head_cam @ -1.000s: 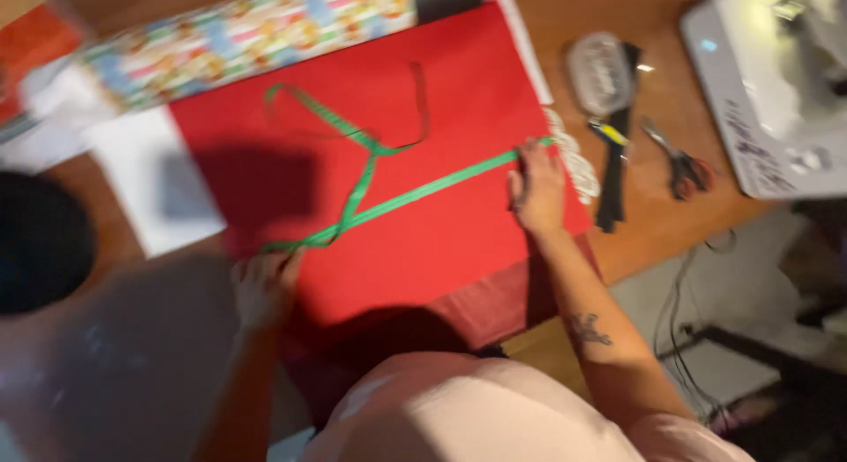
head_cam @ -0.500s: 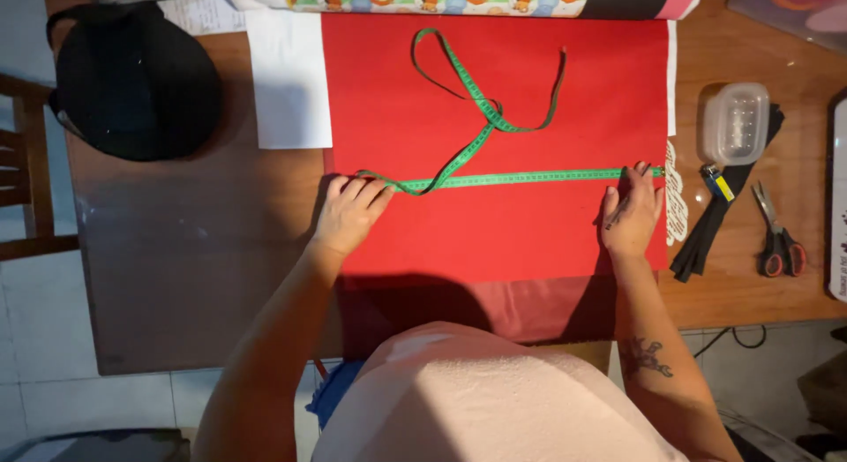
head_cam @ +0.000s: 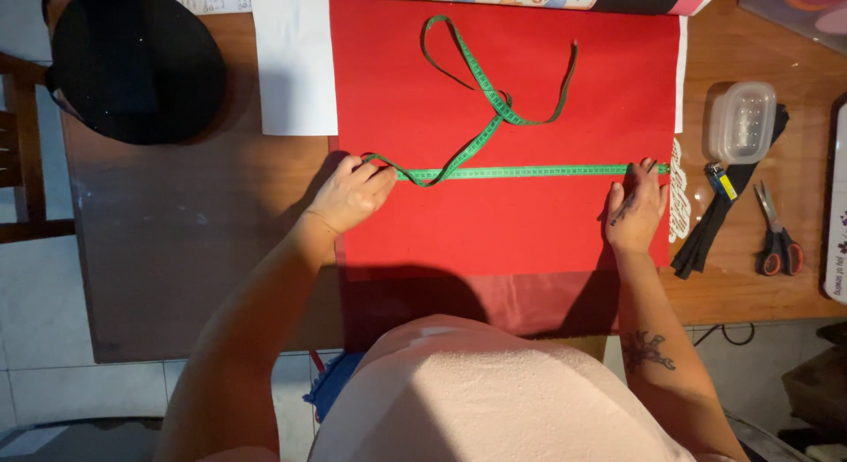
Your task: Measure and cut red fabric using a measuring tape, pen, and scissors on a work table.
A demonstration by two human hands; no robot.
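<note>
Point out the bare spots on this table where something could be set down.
The widest bare patch of table lies left of the red fabric, below the black hat and white paper. A smaller patch sits below the scissors. The right edge is crowded: plastic box, black strip, scissors.

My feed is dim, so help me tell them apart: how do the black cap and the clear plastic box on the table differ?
The round black cap is dark and opaque; the small clear plastic box is see-through and rectangular with rounded corners. The cap looks much larger than the box. The cap sits at the table's far left corner, overhanging the edge; the box sits right of the red fabric sheet, near the scissors. Both rest on the wooden table, untouched by either hand.
</note>
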